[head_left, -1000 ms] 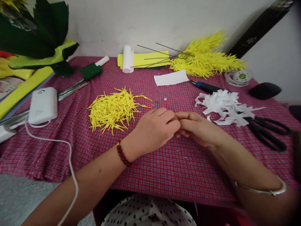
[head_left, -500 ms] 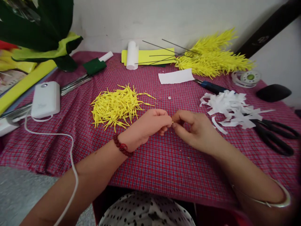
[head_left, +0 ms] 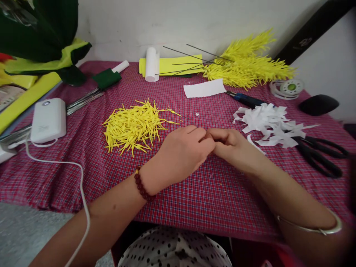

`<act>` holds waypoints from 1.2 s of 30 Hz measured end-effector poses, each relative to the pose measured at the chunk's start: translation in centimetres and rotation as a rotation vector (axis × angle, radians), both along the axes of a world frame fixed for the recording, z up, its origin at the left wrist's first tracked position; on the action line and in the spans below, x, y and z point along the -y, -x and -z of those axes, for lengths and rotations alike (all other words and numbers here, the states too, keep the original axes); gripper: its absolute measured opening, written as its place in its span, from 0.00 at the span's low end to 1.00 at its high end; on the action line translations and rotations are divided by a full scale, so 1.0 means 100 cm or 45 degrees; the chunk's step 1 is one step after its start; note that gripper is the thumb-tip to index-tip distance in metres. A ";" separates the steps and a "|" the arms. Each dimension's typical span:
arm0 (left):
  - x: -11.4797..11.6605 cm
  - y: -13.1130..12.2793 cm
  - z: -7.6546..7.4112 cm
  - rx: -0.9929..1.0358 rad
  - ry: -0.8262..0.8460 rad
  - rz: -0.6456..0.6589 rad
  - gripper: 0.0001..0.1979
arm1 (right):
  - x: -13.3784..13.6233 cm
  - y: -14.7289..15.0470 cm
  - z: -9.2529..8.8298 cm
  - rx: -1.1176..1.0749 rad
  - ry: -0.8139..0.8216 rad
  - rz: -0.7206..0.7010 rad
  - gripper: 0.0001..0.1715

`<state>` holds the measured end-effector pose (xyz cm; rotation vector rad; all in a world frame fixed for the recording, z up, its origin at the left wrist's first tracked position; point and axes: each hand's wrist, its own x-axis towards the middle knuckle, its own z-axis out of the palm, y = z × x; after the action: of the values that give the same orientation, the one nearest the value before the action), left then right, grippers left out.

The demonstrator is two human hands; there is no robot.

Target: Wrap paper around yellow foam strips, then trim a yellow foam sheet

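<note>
My left hand (head_left: 180, 150) is closed, back upward, its fingertips curled against my right hand. Thumb and forefinger are pinched together on my right hand (head_left: 237, 150), which meets the left above the cloth. Whatever sits between the fingertips is hidden. Left of the hands lies a pile of thin twisted yellow strips (head_left: 132, 128), several pointing out toward the right. Loose cut white strips (head_left: 267, 120) are heaped beyond my right wrist, partly over black-handled scissors (head_left: 319, 152).
Feathery yellow sprays (head_left: 250, 66) with dark wire stems lie at the back. Near them are a white roll (head_left: 151, 65), yellow sheets (head_left: 180, 63), a white paper piece (head_left: 205, 89), blue-handled pliers (head_left: 246, 99) and a spool (head_left: 290, 88). A white device (head_left: 48, 120) with a cable stands left.
My left hand has rolled over and moved right, its back now up and its fingers against the right hand. The small yellow bit between the fingertips is now hidden. The view has shifted slightly.
</note>
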<state>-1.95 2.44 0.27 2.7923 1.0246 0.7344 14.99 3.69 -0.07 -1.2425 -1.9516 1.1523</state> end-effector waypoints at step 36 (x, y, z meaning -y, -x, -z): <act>0.006 -0.016 0.004 1.555 2.032 -0.006 0.11 | 0.000 0.001 0.009 -0.776 0.393 0.138 0.09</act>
<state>-0.38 1.84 -0.16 0.7260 0.6889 0.7967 14.93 3.67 -0.94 -0.9663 -1.2775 1.5892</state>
